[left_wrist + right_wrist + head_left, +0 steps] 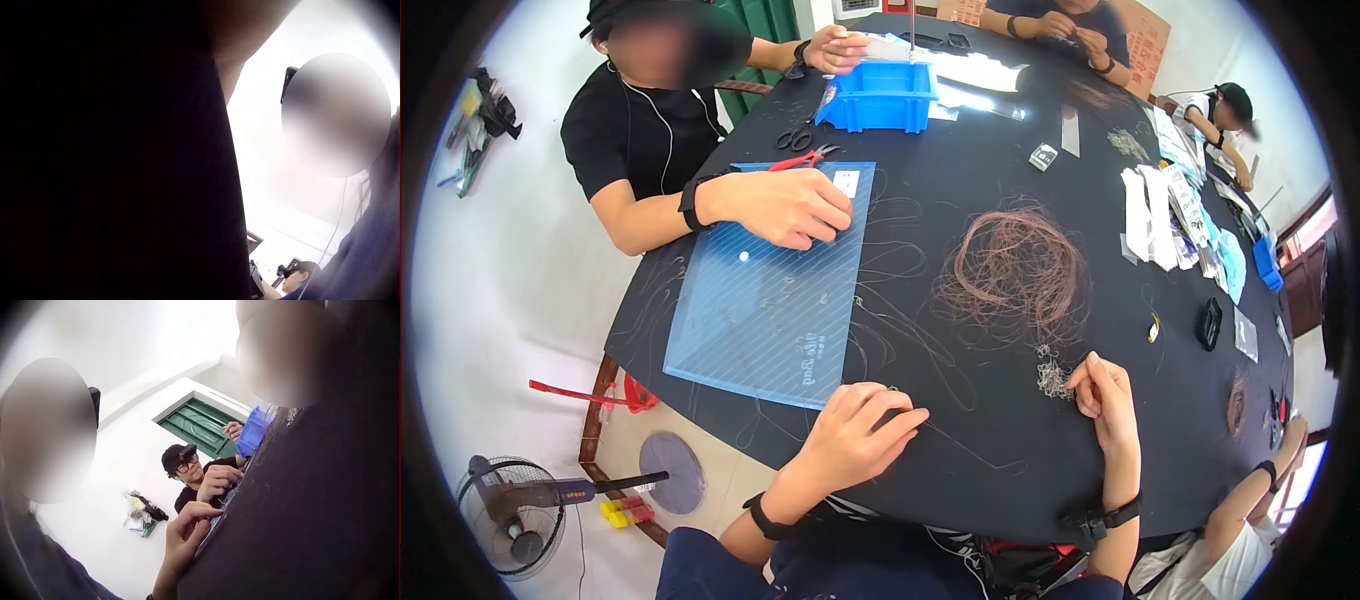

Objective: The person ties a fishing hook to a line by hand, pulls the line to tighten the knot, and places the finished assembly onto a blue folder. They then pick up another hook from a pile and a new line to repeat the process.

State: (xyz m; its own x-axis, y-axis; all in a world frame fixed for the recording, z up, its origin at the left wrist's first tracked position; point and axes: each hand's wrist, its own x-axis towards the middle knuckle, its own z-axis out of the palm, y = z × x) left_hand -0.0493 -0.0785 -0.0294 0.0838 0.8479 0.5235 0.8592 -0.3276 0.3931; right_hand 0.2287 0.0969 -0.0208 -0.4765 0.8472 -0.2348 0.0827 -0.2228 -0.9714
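Note:
Just past the lower edge of a blue translucent bag, the left hand rests at the black table, its fingers bent. A thin line lies by its fingertips; whether they touch it is unclear. In the right wrist view, the left hand shows a small gap between thumb and index finger. The right hand has bent fingers beside a small pile of metal pieces; anything between its fingertips is too small to tell. Above that pile lies a tangled reddish-brown bundle of thread. The left wrist view shows neither hand's fingers.
Across the table, another person's hand is over the blue bag, near red-handled pliers and black scissors. A blue bin stands at the back. White packets lie right; loose thin lines spread mid-table.

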